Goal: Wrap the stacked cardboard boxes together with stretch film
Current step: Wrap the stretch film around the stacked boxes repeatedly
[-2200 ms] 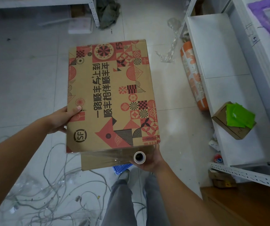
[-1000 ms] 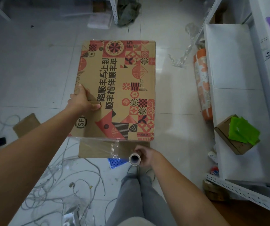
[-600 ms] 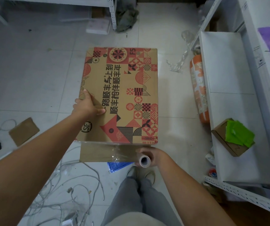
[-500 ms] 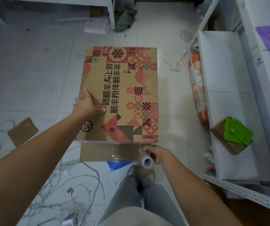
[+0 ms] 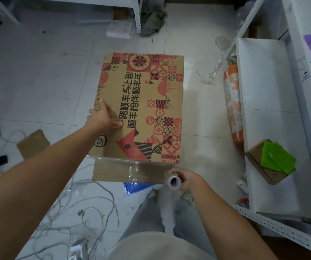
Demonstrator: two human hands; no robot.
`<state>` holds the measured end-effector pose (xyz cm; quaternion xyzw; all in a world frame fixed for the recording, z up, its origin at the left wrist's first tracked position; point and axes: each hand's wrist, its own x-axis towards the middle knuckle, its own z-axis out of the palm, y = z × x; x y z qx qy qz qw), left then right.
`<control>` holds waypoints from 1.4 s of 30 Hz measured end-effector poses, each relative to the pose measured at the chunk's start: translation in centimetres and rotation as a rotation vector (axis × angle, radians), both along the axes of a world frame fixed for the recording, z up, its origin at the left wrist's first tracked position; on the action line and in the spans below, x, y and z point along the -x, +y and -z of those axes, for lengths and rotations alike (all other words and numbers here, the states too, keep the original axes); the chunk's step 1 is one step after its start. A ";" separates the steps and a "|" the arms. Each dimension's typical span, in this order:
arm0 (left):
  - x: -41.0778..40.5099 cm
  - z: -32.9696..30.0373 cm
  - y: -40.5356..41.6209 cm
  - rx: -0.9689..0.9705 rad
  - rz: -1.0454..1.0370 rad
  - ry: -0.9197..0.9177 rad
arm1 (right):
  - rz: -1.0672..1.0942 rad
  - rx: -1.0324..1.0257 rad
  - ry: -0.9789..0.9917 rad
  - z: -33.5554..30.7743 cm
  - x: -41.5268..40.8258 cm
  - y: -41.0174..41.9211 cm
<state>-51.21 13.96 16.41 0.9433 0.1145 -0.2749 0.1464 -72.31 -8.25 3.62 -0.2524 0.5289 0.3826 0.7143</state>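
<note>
Top box [image 5: 147, 102]: printed red/black carton, lies flat atop plain box, centre of view above white tile floor.
Lower box [image 5: 113, 172]: plain brown, near edge juts out under printed one, clear film across that edge.
L hand [image 5: 103, 117]: fingers laid fairly flat on top box's left edge, thumb on printed face; presses, no grip.
R hand [image 5: 185, 178]: curled round film roll [image 5: 174, 182], just beside near-right corner of stack.
Film: stretched from roll leftwards along near side.
Floor: tangled cables [image 5: 72, 209] near-left, blue perforated piece [image 5: 137, 186] below stack, cardboard scrap [image 5: 33, 143] left.
Right: white shelf [image 5: 267, 102] w/ small carton holding green sheets [image 5: 276, 158]; orange roll [image 5: 232, 102] beside shelf.
</note>
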 end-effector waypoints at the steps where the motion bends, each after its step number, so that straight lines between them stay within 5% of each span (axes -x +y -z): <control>1: 0.0 0.0 0.0 0.009 -0.004 -0.005 | 0.044 -0.035 0.013 -0.1 0.1 -0.2; 7: 0.0 -0.2 -0.1 -0.005 -0.028 0.014 | 0.206 -0.081 0.092 0.0 0.3 -0.7; 12: -0.1 0.0 -0.1 -0.015 -0.054 0.038 | 0.138 -0.111 0.181 -0.3 -0.5 -1.3; 22: -0.5 0.2 -0.4 -0.058 -0.068 0.056 | -0.099 -0.096 0.047 -1.9 -1.6 -3.7; 27: -0.5 0.2 -0.3 -0.056 -0.071 0.055 | -0.048 -0.183 0.012 -2.4 -1.4 -3.8; 36: -0.4 0.0 -0.6 -0.062 -0.077 0.074 | -0.019 0.045 0.119 -1.1 -1.7 -4.9; 42: -0.3 -0.3 -0.8 -0.075 -0.088 0.080 | 0.076 -0.091 0.126 0.7 -1.4 -5.3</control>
